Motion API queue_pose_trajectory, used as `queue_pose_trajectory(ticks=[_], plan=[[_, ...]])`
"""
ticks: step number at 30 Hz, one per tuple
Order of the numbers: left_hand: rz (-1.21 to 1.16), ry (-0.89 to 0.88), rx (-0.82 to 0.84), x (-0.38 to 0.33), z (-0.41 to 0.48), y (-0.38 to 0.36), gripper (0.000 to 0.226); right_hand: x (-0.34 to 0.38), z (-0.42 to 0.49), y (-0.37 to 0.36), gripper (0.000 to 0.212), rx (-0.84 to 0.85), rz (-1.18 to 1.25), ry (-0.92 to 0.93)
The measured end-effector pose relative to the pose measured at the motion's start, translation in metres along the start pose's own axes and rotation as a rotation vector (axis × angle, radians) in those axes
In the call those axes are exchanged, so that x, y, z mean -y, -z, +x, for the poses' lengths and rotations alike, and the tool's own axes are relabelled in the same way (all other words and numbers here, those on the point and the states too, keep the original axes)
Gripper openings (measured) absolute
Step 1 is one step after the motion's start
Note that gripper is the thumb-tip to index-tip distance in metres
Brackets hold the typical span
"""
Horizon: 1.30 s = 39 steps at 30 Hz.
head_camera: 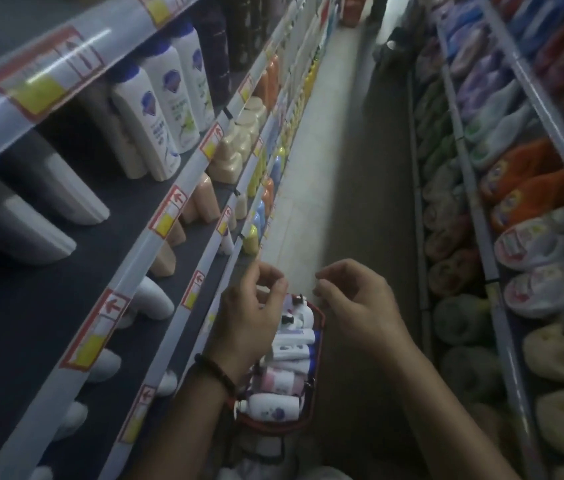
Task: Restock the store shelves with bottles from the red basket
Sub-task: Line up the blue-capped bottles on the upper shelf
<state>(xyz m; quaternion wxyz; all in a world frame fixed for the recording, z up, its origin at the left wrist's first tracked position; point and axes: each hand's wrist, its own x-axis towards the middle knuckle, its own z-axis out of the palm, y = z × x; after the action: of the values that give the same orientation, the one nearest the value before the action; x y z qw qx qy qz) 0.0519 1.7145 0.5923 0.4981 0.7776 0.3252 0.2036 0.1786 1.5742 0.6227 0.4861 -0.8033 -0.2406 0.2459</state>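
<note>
While neither hand has anything in it, the tiered store shelves with dark boards and pale price rails (118, 209) run along the left. They carry upright white plastic bottles with blue caps (166, 98) and beige bottles further down the aisle.

The left hand (253, 306), with a dark beaded bracelet (214, 370) at the wrist, hangs with its fingers loosely curled and empty, right over the far end of the red plastic basket (320, 341).

That basket sits below and between the forearms, closer under the left one. It is packed with white bottles lying on their sides (273, 407). Their long axes run roughly left to right across the basket. The nearest one points its cap leftward, and black pump tops show at the far end.

I judge that the next reach goes straight down, with the left hand the nearer.

The right hand (353, 303) hovers beside the basket's right rim, fingers bent and thumb near the forefinger, with nothing visible between them.

On the right, slanted racks hold soft orange, white and purple packets (530, 199).
</note>
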Motion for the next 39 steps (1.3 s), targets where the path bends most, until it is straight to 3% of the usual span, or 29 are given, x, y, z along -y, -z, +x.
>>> queue_pose_trajectory(ticks=[9,23,28,39], plan=[[-0.011,0.182,0.107,0.07,0.016,-0.039,0.003,-0.073,0.014,-0.025,0.003,-0.013,0.045,-0.159],[0.077,0.442,0.057,0.222,0.018,-0.135,0.013,-0.25,0.068,-0.053,0.004,0.062,-0.02,-0.277],[0.181,0.455,0.081,0.281,0.023,-0.171,0.011,-0.318,0.082,-0.084,0.005,0.084,0.013,-0.353],[0.343,0.448,0.25,0.399,0.043,-0.247,0.038,-0.443,0.128,-0.14,0.013,0.095,-0.077,-0.391]])
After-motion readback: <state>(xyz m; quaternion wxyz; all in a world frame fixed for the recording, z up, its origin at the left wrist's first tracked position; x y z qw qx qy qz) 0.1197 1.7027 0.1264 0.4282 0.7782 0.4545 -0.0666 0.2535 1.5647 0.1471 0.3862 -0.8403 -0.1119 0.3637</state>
